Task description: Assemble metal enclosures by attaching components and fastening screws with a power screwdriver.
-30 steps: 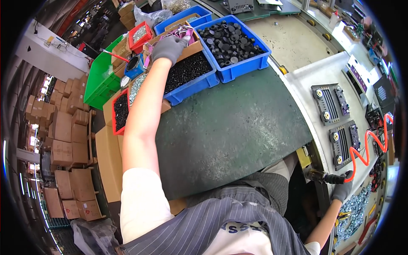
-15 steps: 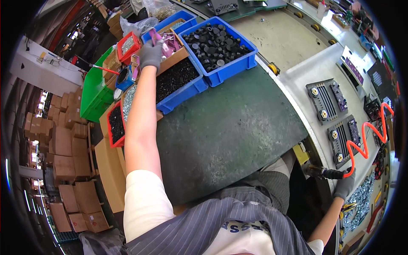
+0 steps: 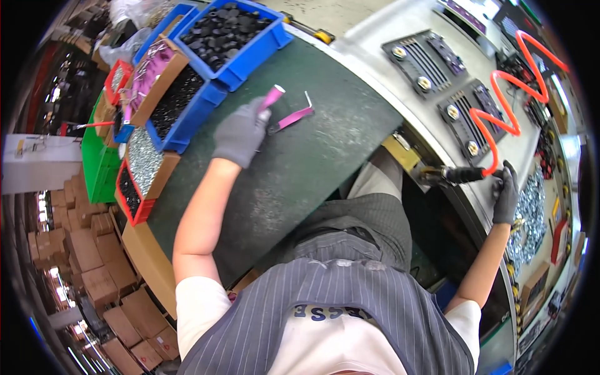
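**Left hand gripping pink pieces over green mat, right hand on air tool**

The left hand [image 3: 240, 134], in a grey glove, is hovering low over the dark green mat [image 3: 206, 212] with its fingers curled around pink parts. One pink cylinder [image 3: 270, 100] with a white tip is sticking up out of the grip. A second pink piece [image 3: 291, 118] is lying flatter, pointing right from the fingers and ending in a small bent metal hook [image 3: 309, 100]; can't tell whether that one is resting on the mat or being held just above it.

The right hand [image 3: 505, 197], also gloved in grey, is reaching far out to the person's right and closing on the rear of a black air tool [image 3: 455, 175]. The tool is lying roughly level, nose pointing left, at the edge of the grey workbench [image 3: 381, 31]. An orange coiled hose [image 3: 509, 94] is running up from the tool's back end across the bench.

The two hands are well apart, with the striped vest [image 3: 350, 300] between the arms.

Just beyond the left hand, a blue bin [image 3: 250, 56] of black round parts is sitting at the mat's far edge, touching a second blue bin [image 3: 194, 109]. Further left, a cardboard tray of small silver parts [image 3: 140, 164] is sitting beside a red tray [image 3: 132, 200] and a green crate [image 3: 100, 169]. On the bench, two black finned plates [image 3: 450, 81] are lying side by side. A heap of silver hardware [image 3: 531, 212] is lying right next to the right hand.
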Demonstrator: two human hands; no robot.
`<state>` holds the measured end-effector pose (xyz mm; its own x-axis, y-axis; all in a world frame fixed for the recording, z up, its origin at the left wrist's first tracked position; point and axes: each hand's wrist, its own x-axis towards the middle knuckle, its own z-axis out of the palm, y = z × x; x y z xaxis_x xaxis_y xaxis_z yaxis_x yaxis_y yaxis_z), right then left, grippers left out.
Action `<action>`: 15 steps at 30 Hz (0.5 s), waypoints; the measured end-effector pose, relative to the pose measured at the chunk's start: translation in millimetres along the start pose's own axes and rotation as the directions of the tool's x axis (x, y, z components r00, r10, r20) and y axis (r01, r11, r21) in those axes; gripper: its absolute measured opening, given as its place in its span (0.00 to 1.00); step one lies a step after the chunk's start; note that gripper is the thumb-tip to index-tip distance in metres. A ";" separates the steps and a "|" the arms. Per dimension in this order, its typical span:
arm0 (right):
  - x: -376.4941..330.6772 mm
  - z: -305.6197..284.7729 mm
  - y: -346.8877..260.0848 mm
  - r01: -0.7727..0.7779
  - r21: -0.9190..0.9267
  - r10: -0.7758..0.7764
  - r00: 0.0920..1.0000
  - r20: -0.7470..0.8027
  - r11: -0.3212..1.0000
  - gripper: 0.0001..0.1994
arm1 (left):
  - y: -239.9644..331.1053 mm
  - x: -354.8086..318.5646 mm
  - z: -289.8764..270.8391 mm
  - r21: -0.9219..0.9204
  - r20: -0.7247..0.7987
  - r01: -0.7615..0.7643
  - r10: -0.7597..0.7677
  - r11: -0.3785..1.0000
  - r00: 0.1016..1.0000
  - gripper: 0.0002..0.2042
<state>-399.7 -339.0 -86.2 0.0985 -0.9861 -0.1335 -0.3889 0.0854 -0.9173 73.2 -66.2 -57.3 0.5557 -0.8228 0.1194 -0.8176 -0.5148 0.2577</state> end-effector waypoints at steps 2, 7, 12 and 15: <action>-4.8 -9.0 -4.5 0.008 0.068 -0.012 0.998 0.063 0.998 0.17 | 8.1 6.9 -23.8 0.021 0.010 0.060 -0.060 0.998 0.998 0.21; -6.8 4.3 -33.2 0.012 0.296 -0.078 0.975 0.210 0.955 0.17 | 37.0 23.6 -48.8 -0.183 -0.001 -0.013 0.013 0.983 1.000 0.19; 10.6 31.6 -67.2 0.106 0.260 -0.189 0.929 0.319 0.960 0.13 | 95.9 53.7 -44.1 -0.162 0.038 -0.343 0.353 0.925 0.935 0.14; 28.1 48.1 -68.4 0.179 0.181 -0.235 0.902 0.363 0.967 0.14 | 136.0 73.2 -44.3 -0.184 0.133 -0.297 0.324 0.937 0.937 0.12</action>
<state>-326.3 -365.7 -45.3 0.5130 -0.8574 -0.0413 -0.1923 -0.0679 -0.9790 9.3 -185.7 28.9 0.2360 -0.9694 0.0678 -0.9035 -0.1932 0.3825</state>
